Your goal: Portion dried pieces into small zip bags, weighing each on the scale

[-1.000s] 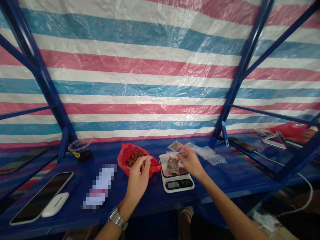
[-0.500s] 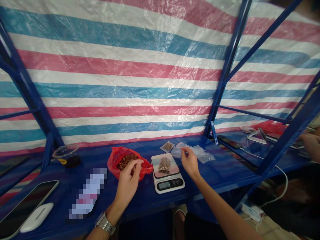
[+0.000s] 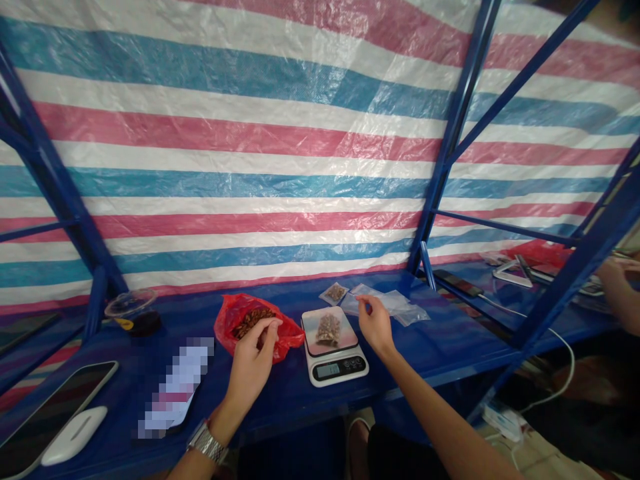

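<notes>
My left hand (image 3: 253, 358), with a metal watch at the wrist, is over the near edge of a red plastic bag (image 3: 285, 343) of brown, bean-like pieces (image 3: 253, 320). Its thumb and fingers are pinched together; anything between them is hidden. A small clear packet (image 3: 328, 329) of brownish pieces lies on the white digital scale (image 3: 336, 370), whose lit digits are too small to read surely. To the scale's right, my right hand (image 3: 376, 327) hovers with fingertips pinched, in front of flat clear plastic bags (image 3: 400, 307). I cannot make out anything in it.
Another filled packet (image 3: 334, 293) lies behind the scale. Leftward on the blue table are a lidded cup (image 3: 140, 320) of dark liquid, a blurred-out phone (image 3: 175, 390), a dark-screened phone (image 3: 60, 413) and a white case (image 3: 75, 437). Blue posts (image 3: 450, 147) frame the table; another person's hand (image 3: 620, 287) shows far right.
My left hand has drawn back slightly toward me, still pinched. My right hand has shifted a little left. The scale's packet stays in place. The other person's hand has moved slightly.
</notes>
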Tool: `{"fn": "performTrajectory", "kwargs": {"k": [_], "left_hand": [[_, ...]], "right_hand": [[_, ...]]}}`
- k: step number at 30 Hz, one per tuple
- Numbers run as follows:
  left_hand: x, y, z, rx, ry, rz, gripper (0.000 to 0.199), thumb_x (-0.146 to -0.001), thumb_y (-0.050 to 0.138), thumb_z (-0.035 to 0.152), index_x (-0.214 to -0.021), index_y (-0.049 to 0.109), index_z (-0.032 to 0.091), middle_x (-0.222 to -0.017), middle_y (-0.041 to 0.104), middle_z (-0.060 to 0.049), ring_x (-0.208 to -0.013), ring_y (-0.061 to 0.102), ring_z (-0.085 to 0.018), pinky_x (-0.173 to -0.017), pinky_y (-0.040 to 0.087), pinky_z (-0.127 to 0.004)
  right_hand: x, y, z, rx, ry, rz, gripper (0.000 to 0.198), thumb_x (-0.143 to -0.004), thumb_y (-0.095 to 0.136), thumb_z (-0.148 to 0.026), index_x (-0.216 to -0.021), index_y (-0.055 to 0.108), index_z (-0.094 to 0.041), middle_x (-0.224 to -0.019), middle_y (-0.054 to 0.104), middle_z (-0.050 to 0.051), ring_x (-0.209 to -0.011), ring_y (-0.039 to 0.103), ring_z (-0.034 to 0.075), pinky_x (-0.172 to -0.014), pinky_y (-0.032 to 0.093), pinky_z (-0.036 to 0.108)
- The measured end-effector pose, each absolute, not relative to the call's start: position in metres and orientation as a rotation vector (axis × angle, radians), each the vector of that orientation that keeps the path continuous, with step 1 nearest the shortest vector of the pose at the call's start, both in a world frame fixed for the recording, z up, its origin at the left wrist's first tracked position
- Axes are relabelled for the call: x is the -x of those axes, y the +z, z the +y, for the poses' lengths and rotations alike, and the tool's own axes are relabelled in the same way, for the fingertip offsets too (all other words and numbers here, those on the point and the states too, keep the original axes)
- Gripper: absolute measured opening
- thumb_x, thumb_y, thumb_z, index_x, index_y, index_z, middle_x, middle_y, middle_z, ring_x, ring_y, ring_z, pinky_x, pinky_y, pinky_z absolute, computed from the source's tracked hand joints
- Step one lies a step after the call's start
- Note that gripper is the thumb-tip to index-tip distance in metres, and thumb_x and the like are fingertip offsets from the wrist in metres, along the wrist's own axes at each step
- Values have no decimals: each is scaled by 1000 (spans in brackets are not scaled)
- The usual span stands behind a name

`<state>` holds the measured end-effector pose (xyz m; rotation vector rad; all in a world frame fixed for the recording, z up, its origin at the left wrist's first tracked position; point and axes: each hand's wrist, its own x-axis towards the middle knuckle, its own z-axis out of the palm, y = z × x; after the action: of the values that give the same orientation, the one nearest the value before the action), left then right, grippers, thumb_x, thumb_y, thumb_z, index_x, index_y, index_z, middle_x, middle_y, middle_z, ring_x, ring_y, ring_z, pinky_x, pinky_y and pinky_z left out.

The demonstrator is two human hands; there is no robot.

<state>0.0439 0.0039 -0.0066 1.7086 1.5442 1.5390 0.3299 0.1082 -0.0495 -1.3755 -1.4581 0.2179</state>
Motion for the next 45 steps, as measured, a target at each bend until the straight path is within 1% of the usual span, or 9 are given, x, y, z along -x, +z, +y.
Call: {"fn": "performTrajectory", "kwargs": {"k": [13, 18, 24, 28, 31, 33, 35, 39, 45], "left_hand": [[-42, -7, 3, -1705, 1548, 1550, 36, -97, 53, 49, -101, 75, 21, -88, 75, -4, -79, 68, -21, -77, 52, -30], [-56, -10, -2, -1740, 1513, 1524, 34, -99, 52, 48, -102, 74, 22, -96, 77, -6, -82, 69, -21, -77, 53, -31], [-86, -17, -13, -1844, 1518, 1481, 31, -101, 49, 42, -99, 73, 24, -104, 75, -8, -104, 67, -26, -97, 51, -40], [-101, -25, -9, -1538, 1666, 1597, 37, -98, 53, 45, -121, 68, 20, -122, 71, -14, -120, 63, -30, -109, 45, -51], [-108, -30, -2, -1229, 1711, 1490, 44, -100, 49, 48, -129, 62, 17, -126, 71, -16, -123, 64, -29, -109, 46, -47], [-107, -33, 4, -1046, 1786, 1394, 46, -99, 49, 52, -128, 62, 18, -124, 71, -15, -119, 66, -27, -101, 52, -40], [-101, -34, 10, -893, 1855, 1326, 49, -98, 50, 58, -127, 61, 20, -106, 75, -11, -99, 72, -24, -82, 58, -34], [-79, -37, 24, -659, 1922, 1250, 52, -94, 52, 66, -118, 64, 21, -72, 66, -2, -58, 63, -16, -51, 48, -27], [-66, -43, 34, -376, 1930, 1021, 52, -84, 66, 66, -102, 61, 17, -59, 55, 5, -46, 49, -9, -46, 36, -21]], "right_hand": [[-323, -47, 106, 1317, 295, -1694, 38, -98, 50, -45, -103, 77, -20, -102, 70, 10, -99, 64, 25, -99, 48, 41], [-317, -50, 105, 1352, 318, -1766, 30, -91, 59, -43, -98, 78, -21, -102, 68, 11, -104, 62, 27, -103, 46, 45], [-305, -40, 103, 1213, 426, -1712, 23, -90, 57, -38, -88, 71, -20, -95, 69, 8, -94, 63, 26, -93, 50, 44], [-276, -7, 90, 945, 644, -1690, 25, -95, 54, -44, -92, 64, -21, -87, 69, 4, -79, 64, 20, -77, 52, 33], [-239, 20, 85, 846, 699, -1718, 22, -94, 58, -41, -96, 66, -21, -90, 72, 3, -81, 66, 19, -78, 52, 31], [-210, 32, 88, 842, 727, -1768, 18, -92, 61, -34, -101, 69, -21, -91, 74, 3, -81, 69, 19, -78, 52, 31], [-181, 40, 94, 894, 717, -1856, 18, -88, 63, -25, -105, 70, -21, -86, 75, 3, -77, 70, 18, -75, 52, 30], [-134, 44, 109, 1040, 616, -2042, 23, -81, 65, -11, -101, 72, -20, -80, 75, 3, -71, 69, 19, -69, 50, 28], [-99, 38, 122, 1087, 564, -2190, 25, -79, 64, -8, -99, 76, -19, -82, 77, 5, -72, 70, 20, -67, 47, 27]]}}
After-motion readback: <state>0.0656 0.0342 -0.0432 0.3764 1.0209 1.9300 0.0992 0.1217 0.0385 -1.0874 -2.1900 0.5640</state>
